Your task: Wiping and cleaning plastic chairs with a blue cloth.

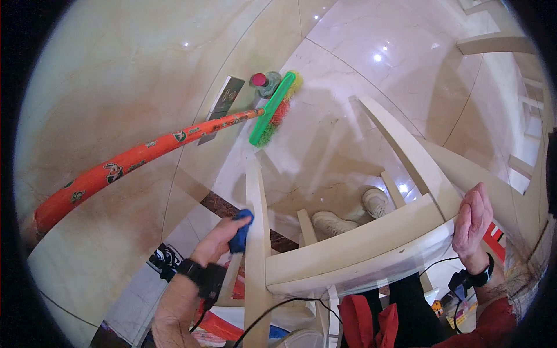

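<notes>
Before me a cream wooden chair is tipped over, its legs pointing away from me. My left hand holds a blue cloth against the side of the left chair leg. At the seat's right corner, my right hand rests on the chair, fingers together; its grip is partly hidden. Clear plastic seems to cover the seat edge nearest me.
A broom with an orange handle and green head leans across the upper left. Beside its head stands a clear bottle with a red cap, near a dark wall panel. Light shoes show beneath the chair. More cream furniture stands right.
</notes>
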A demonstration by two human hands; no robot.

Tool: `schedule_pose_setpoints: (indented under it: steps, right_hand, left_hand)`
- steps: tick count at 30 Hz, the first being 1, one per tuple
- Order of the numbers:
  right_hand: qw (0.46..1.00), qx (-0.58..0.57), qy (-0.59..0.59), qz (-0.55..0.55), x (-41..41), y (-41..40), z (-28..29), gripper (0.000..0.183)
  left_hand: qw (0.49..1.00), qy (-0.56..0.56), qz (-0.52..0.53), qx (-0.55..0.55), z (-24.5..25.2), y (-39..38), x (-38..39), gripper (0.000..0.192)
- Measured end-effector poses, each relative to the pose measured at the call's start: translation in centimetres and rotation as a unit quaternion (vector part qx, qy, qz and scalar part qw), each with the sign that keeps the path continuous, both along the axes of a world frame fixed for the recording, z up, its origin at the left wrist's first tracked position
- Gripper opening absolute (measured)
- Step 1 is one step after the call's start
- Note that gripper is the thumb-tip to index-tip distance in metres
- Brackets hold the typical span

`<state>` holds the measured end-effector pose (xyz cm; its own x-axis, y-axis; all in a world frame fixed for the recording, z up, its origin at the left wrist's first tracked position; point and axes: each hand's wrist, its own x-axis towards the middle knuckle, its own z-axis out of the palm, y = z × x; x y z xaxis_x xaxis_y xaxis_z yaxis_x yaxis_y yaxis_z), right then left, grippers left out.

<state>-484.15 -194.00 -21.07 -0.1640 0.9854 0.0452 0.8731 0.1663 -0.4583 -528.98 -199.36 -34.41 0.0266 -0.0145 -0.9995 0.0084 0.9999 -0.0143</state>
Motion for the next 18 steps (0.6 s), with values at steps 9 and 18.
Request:
schedule_pose_setpoints:
  steps: [9, 18]
  right_hand:
    - [1.0, 0.019, 0.013, -0.01, -0.6, 0.1, -0.2, 0.008]
    - [1.0, 0.014, 0.02, -0.01, -0.5, -0.2, 0.3, 0.006]
  left_hand:
    - [0.994, 0.062, 0.078, 0.034, -5.5, 0.3, -0.7, 0.031]
    - [0.999, -0.03, 0.014, 0.004, 0.0, -0.1, 0.0, 0.034]
